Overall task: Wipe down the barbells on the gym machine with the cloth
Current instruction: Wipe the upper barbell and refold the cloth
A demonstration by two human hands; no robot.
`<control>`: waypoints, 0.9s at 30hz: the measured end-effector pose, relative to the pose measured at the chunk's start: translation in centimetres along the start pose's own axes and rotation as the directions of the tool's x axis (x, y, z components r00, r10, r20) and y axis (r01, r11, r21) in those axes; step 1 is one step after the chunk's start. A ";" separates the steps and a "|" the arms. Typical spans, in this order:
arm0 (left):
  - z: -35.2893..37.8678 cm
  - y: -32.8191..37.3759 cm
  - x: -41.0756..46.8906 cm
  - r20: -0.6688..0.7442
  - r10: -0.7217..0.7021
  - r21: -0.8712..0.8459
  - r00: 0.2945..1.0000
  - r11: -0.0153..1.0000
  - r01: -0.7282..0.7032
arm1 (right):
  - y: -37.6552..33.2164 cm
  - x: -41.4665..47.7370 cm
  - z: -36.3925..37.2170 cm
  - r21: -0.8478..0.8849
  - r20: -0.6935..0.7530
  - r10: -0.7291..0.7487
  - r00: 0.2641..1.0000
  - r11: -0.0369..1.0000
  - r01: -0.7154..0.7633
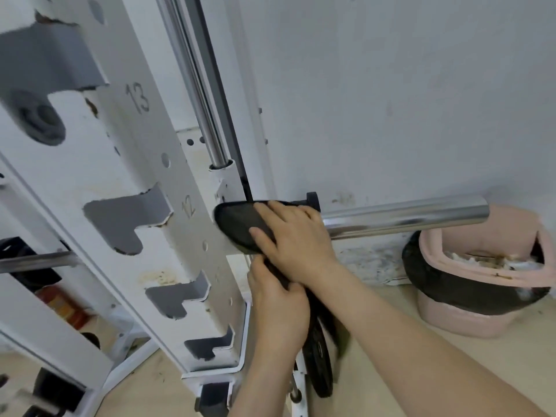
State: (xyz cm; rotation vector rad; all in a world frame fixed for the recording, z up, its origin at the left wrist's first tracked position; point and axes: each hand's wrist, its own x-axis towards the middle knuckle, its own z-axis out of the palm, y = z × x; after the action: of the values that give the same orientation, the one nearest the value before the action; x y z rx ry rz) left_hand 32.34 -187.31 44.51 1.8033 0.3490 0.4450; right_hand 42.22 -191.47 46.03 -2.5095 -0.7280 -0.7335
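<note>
Right hand point(296, 239) presses flat-fingered on a black oval plastic guard point(237, 224) beside the chrome barbell sleeve point(406, 216); left hand point(279, 299) below grips a dark cloth point(278, 273).

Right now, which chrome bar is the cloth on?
The horizontal bar jutting right: the right hand presses the cloth at its inner end; vertical rod and left bar untouched.

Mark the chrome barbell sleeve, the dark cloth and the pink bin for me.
chrome barbell sleeve point(406, 216): head view, middle of the shiny tube.
dark cloth point(237, 224): head view, exposed left part.
pink bin point(460, 322): head view, lower outer wall.
</note>
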 end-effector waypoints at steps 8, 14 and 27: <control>1.4 1.5 1.3 0.091 0.367 0.278 0.926 0.883 -0.378 | 10.3 -3.0 -5.6 -0.311 -0.064 0.231 0.971 0.920 -0.240; 2.4 1.4 3.7 0.304 0.371 0.480 0.878 0.736 -0.477 | 11.6 -3.4 -6.4 -0.240 -0.135 0.264 0.955 0.926 -0.290; 0.2 -0.8 -3.5 0.477 -0.002 -0.059 0.879 0.998 0.034 | 5.9 -12.7 -5.8 0.694 0.355 0.473 0.807 0.444 -0.566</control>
State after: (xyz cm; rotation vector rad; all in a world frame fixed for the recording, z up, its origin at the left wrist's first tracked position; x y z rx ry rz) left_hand 29.35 -188.87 43.22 1.7750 0.0038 -0.0135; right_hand 34.37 -203.62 41.56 -1.7600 -0.1611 0.0060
